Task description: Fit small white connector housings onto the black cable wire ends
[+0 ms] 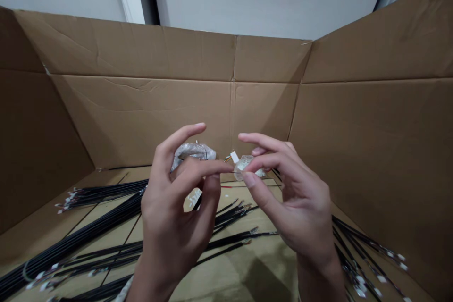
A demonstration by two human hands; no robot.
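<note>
Both hands are raised near the middle of the view, fingertips almost meeting. A thin dark wire (237,172) spans the small gap between them. My left hand (180,203) pinches one end between thumb and index finger, its other fingers partly raised. My right hand (293,193) has thumb and index finger closed on the other end, the remaining fingers lifted. Just beyond the fingertips is a white connector (234,156) with thin coloured wires. What it is attached to is hidden behind the hands.
Cardboard walls (141,104) surround the work area. A clear plastic bag (194,152) and a bag of small pale parts (260,172) lie at the back. Bundled black cables (78,240) lie left, more cables (357,259) right. Small white pieces (194,197) lie behind my left hand.
</note>
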